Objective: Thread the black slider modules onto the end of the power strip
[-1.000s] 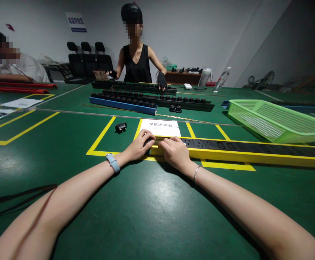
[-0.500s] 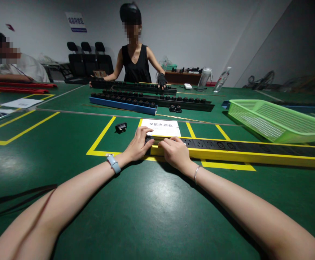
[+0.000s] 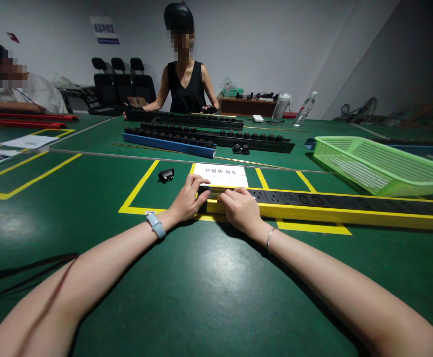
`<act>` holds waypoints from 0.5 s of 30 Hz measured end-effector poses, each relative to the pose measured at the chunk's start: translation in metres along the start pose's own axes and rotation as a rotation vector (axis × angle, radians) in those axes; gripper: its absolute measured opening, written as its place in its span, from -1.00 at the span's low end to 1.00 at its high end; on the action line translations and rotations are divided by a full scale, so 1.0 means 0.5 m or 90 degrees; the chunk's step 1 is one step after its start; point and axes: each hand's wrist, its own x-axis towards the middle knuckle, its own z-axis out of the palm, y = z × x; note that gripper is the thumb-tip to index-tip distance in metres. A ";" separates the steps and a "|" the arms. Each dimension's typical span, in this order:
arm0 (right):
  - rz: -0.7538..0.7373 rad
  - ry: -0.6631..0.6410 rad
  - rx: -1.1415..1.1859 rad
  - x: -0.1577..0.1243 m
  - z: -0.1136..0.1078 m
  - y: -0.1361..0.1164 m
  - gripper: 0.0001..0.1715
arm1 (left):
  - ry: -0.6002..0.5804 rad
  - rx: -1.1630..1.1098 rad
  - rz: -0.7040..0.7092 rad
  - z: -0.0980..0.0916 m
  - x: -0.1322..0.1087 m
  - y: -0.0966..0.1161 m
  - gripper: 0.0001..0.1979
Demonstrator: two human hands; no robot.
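Between the thumb and fingers of my left hand (image 3: 187,201) is a small black socket module (image 3: 203,191), held at the left end of a long yellow rail (image 3: 305,212). My right hand (image 3: 243,210) has its fingers curled over the rail close to that end; its fingertips are partly hidden. Black sockets (image 3: 288,198) fill the channel to the right of my right hand. A white paper label (image 3: 221,175) with printed characters lies just behind both hands. Another loose black module (image 3: 166,175) rests on the green table to the left of the label.
A green plastic basket (image 3: 380,168) stands behind the rail at right. Across the table (image 3: 216,287), a co-worker (image 3: 186,84) is behind black rails (image 3: 261,144) and a blue rail (image 3: 167,145) with modules. Another person (image 3: 41,94) sits at left by red rails (image 3: 26,122).
My left hand has shifted slightly left with the module, while my right hand stays put. The co-worker's gloved hand has drawn back from the black rails toward the body.
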 end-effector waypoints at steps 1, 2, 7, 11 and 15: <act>0.000 0.000 0.001 0.000 0.000 0.000 -0.71 | 0.007 -0.004 0.000 0.000 0.000 -0.001 -0.72; 0.000 0.001 0.002 0.000 0.001 0.000 -0.71 | 0.013 -0.008 0.000 -0.001 0.000 -0.001 -0.72; 0.002 0.004 -0.002 -0.001 0.003 0.001 -0.71 | 0.046 -0.011 -0.015 0.000 0.000 -0.002 -0.75; 0.001 0.005 -0.002 -0.001 0.001 0.001 -0.72 | 0.060 -0.009 -0.026 -0.002 0.002 0.002 -0.77; -0.001 0.000 -0.002 0.000 -0.001 0.001 -0.74 | 0.078 0.001 -0.012 -0.003 0.002 0.005 -0.79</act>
